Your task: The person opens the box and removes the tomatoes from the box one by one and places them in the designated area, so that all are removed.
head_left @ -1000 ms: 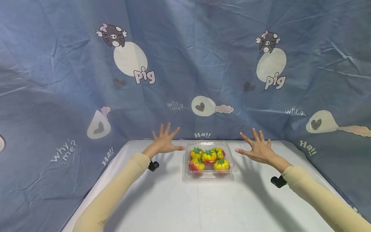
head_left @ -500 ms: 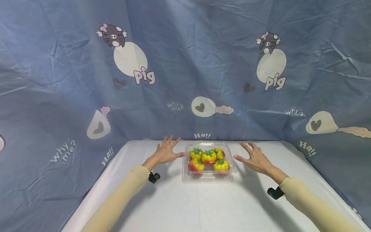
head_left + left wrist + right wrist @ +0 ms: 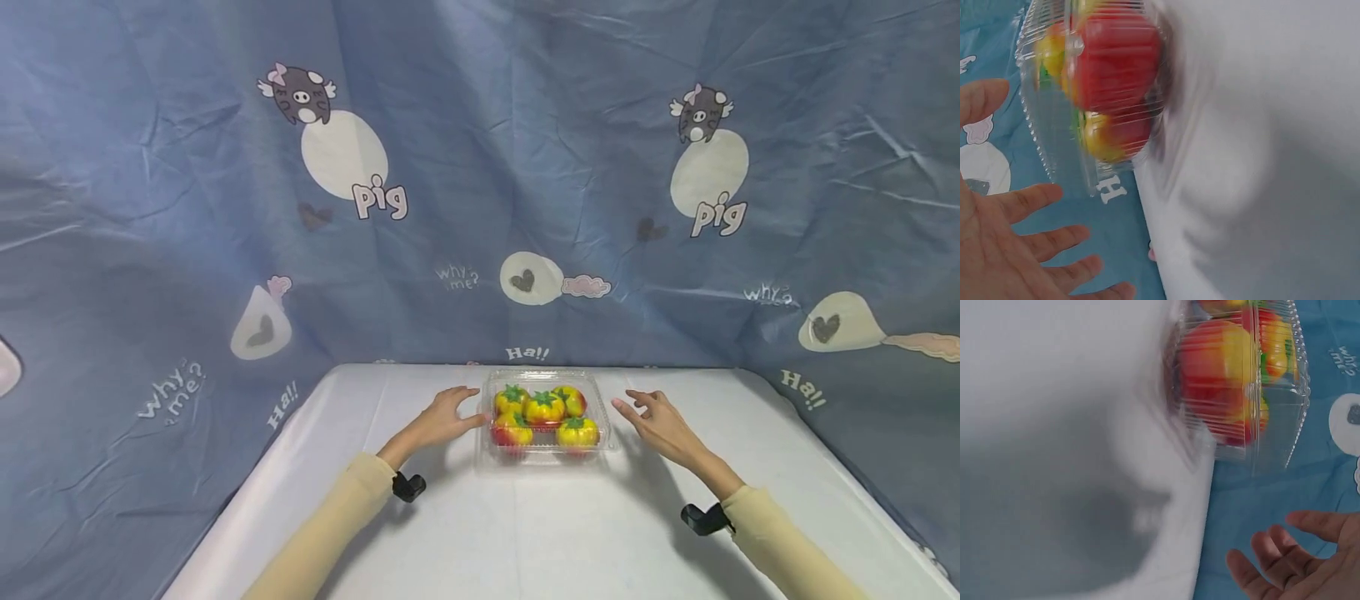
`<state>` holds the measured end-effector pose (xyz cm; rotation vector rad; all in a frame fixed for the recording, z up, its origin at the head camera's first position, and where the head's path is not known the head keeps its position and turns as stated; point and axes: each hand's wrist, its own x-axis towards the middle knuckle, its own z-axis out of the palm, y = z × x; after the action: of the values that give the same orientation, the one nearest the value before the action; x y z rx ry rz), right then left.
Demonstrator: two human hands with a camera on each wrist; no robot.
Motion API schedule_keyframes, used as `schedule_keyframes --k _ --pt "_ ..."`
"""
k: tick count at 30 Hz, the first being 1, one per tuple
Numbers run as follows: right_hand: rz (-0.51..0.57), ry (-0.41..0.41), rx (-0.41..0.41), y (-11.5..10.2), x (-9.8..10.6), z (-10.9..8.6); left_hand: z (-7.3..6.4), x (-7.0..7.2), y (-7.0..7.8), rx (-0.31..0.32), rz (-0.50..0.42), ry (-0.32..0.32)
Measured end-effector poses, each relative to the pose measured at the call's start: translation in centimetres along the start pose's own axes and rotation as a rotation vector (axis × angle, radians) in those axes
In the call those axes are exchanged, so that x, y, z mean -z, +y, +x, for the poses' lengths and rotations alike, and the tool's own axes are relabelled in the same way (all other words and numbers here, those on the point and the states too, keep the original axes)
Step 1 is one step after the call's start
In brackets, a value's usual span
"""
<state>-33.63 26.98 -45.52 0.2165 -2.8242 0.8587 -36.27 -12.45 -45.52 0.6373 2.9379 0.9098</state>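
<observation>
A clear plastic clamshell box (image 3: pixel 547 450) sits on the white table, its lid down. Inside are several yellow-and-red fruits (image 3: pixel 545 410) with green leafy tops, like tomatoes or persimmons. My left hand (image 3: pixel 437 421) is just left of the box, thumb toward its side; in the left wrist view this hand (image 3: pixel 985 244) has its fingers spread, and a gap separates them from the box. On the other side, my right hand (image 3: pixel 663 427) hovers a little way off with fingers loosely bent. The right wrist view shows that hand (image 3: pixel 1310 562) apart from the box and holding nothing.
A white cloth-covered table (image 3: pixel 517 533) carries the box near its back edge. Behind and at both sides hangs a blue curtain (image 3: pixel 450 125) with pig prints. Each wrist bears a small black device (image 3: pixel 408 487).
Both hands have come down from a raised, widely spread pose toward the two sides of the box. Their fingers are more bent now. The box stays in place on the table.
</observation>
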Motion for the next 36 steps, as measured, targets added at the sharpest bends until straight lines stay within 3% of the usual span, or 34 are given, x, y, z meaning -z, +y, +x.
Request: schedule_keyframes --k 9,18,30,36 --pt "0.091 -0.032 -0.048 -0.3 -1.2 -0.8 -0.7 -1.5 0.3 0.053 -0.107 -0.006" --pt "0.219 -0.022 -0.065 -0.9 -2.7 -1.3 -1.4 -3.0 0.6 0.03 -0.198 0.023" --pt "0.278 0.043 -0.14 -2.0 -3.7 -2.1 -2.6 -5.3 1.0 0.066 -0.432 0.194" --pt "0.335 0.021 -0.21 -2.6 -3.2 -2.3 -2.9 -5.7 1.7 0.107 -0.501 0.219"
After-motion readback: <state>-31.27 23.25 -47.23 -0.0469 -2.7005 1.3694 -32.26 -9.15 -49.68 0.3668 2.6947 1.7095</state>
